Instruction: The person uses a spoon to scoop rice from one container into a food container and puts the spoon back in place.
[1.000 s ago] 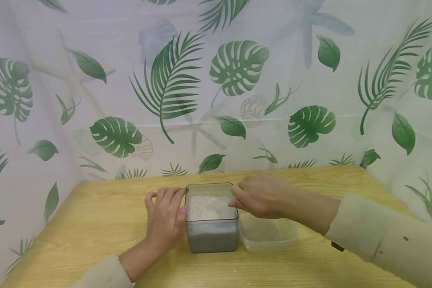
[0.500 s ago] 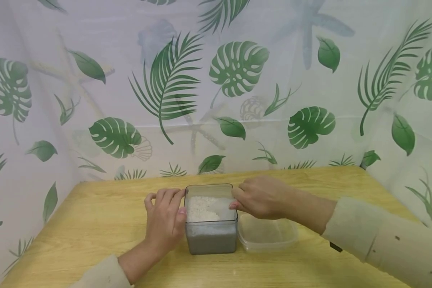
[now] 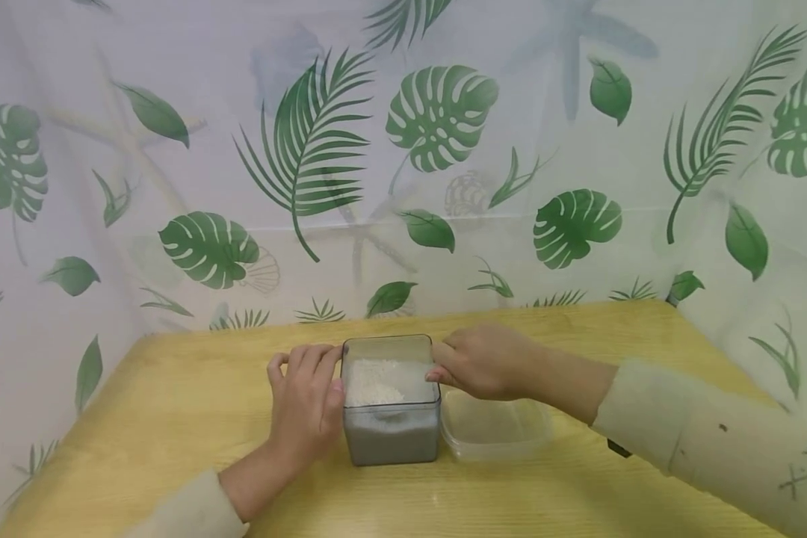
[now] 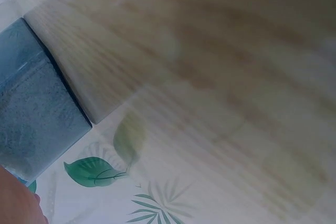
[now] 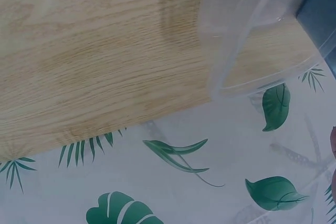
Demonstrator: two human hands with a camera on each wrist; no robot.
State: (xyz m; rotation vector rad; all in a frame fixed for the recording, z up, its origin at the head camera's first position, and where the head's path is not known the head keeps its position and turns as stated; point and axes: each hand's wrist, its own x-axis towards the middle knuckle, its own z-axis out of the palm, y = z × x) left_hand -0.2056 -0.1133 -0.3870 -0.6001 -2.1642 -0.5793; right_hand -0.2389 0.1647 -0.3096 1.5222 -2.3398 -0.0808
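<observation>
A square, see-through grey container [image 3: 391, 441] stands on the table, holding white rice-like grains [image 3: 373, 381]. At its left wall rests my left hand [image 3: 302, 400], the index fingertip by the far rim corner and the thumb lower down against the side. My right hand [image 3: 487, 362] is at the right rim with its fingers curled. It grips a translucent, whitish scoop [image 3: 413, 379] dipped among the grains; its handle is hidden by the fingers. In the left wrist view the container [image 4: 42, 103] looks bluish, with part of my left hand [image 4: 20, 200] below it.
Close beside the grey container on the right sits a clear, shallow plastic box [image 3: 498, 448], partly under my right wrist. The wooden table [image 3: 195, 418] ends at a white leaf-print cloth [image 3: 350, 284] that rises behind and along both sides.
The head view has tilted slightly, so everything sits a little higher and further left. My left hand keeps its place; the scoop has shifted slightly among the grains.
</observation>
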